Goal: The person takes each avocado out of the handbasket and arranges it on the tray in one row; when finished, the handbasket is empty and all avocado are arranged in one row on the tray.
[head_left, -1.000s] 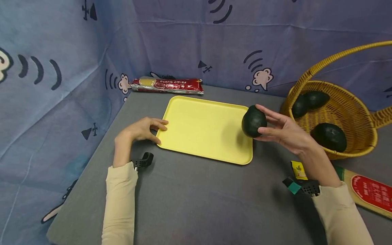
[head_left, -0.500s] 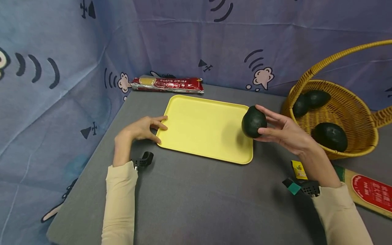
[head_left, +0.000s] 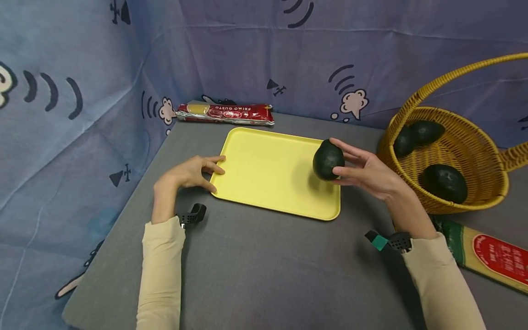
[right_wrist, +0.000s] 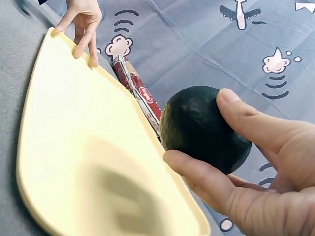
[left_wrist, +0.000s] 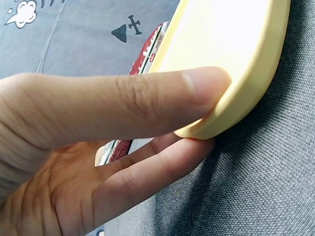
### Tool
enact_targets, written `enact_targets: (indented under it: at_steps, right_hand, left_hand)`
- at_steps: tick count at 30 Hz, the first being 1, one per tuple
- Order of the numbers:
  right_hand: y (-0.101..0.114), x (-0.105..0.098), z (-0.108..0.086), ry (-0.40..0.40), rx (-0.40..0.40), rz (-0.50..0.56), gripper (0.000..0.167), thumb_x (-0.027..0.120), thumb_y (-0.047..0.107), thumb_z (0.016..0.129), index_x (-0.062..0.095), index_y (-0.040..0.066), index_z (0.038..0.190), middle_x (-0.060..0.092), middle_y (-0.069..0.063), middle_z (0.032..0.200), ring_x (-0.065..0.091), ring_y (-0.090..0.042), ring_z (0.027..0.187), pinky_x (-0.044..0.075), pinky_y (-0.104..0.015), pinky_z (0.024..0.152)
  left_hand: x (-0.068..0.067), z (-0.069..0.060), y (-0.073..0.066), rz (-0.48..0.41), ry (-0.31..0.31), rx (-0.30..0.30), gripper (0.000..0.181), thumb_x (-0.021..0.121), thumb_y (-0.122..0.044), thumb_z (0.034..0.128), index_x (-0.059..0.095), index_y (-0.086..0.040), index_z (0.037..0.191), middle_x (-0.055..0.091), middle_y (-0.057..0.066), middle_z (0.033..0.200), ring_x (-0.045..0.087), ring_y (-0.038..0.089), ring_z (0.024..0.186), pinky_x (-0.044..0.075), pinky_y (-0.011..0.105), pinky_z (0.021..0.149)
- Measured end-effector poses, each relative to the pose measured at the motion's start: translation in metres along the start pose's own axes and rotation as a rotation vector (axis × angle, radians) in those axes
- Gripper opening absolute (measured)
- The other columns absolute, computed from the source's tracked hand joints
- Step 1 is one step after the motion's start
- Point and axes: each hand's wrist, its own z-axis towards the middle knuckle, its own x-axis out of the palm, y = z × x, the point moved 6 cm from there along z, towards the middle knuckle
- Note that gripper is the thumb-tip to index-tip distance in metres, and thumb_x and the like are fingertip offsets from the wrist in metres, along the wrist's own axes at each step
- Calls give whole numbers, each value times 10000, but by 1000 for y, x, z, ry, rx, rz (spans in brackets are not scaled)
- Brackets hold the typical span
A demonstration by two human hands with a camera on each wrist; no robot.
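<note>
With its thumb and fingers, my right hand (head_left: 369, 174) holds a dark green avocado (head_left: 328, 160) above the right part of a yellow tray (head_left: 264, 178). The right wrist view shows the avocado (right_wrist: 204, 129) apart from the tray, whose surface (right_wrist: 74, 113) carries a shadow. At the tray's left end, my left hand (head_left: 187, 174) grips the edge. Up close in the left wrist view, the left thumb (left_wrist: 206, 86) lies over the tray's corner rim (left_wrist: 251, 93), with fingers against the edge's other side.
A wicker basket (head_left: 478, 151) with a tall handle stands at the right, several avocados (head_left: 444, 183) inside. A red pasta packet (head_left: 243, 113) lies behind the tray. Another packet with a red label (head_left: 501, 259) lies at the right on the grey table (head_left: 264, 270).
My right hand has moved a little left with the avocado, further over the tray. The left hand and the tray have stayed put. My right forearm now covers the small yellow packet.
</note>
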Motion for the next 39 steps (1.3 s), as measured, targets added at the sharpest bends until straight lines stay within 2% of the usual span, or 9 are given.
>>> enact_targets:
  at_steps: [9, 16, 21, 25, 30, 34, 39]
  right_hand:
    - [-14, 8, 41, -9, 50, 94, 730, 553, -97, 912, 307, 233, 1515, 186, -222, 1501, 565, -229, 1114, 456, -492, 925]
    - [-19, 20, 70, -12, 46, 75, 730, 566, -95, 905, 317, 228, 1510, 208, -221, 1526, 549, -278, 1127, 450, -514, 910]
    - [-21, 28, 85, -37, 48, 107, 727, 546, -108, 909, 313, 222, 1513, 193, -203, 1537, 527, -314, 1149, 467, -508, 906]
    - [-21, 35, 98, -39, 29, 115, 719, 516, -120, 920, 290, 199, 1522, 210, -201, 1526, 500, -352, 1179, 456, -527, 912]
    - [-20, 45, 116, -32, -12, 104, 703, 526, -117, 916, 308, 178, 1516, 308, -201, 1468, 516, -357, 1166, 449, -539, 913]
    - [-22, 53, 129, -22, -33, 79, 694, 547, -107, 910, 342, 186, 1504, 358, -191, 1442, 541, -332, 1140, 467, -528, 908]
    - [-24, 63, 142, -24, -59, 78, 697, 560, -94, 907, 343, 194, 1504, 373, -188, 1444, 516, -351, 1180, 474, -520, 905]
  left_hand:
    - [0, 1, 1, 8, -2, 4, 529, 799, -42, 757, 628, -10, 1256, 289, 38, 1558, 421, 293, 1325, 341, 443, 1076]
    - [1, 1, 2, -2, -1, 4, 525, 799, -36, 755, 630, -6, 1251, 295, 44, 1555, 433, 288, 1315, 347, 439, 1071]
    - [2, 1, 1, -4, -9, 10, 521, 801, -30, 749, 635, -5, 1242, 304, 43, 1551, 432, 286, 1314, 354, 432, 1067]
    - [1, 1, 2, -11, -12, 8, 520, 799, -23, 748, 634, -1, 1241, 301, 43, 1552, 431, 285, 1316, 358, 430, 1064]
    - [1, 0, 1, -10, -12, 19, 518, 794, -13, 750, 629, 15, 1240, 302, 65, 1550, 432, 295, 1315, 361, 431, 1062]
    - [1, 0, -1, -12, -13, 32, 514, 793, -4, 749, 627, 31, 1234, 306, 87, 1545, 436, 303, 1312, 363, 434, 1060]
    - [0, -1, -1, -8, -15, 38, 511, 795, -10, 749, 630, 28, 1231, 308, 90, 1544, 444, 301, 1305, 362, 435, 1059]
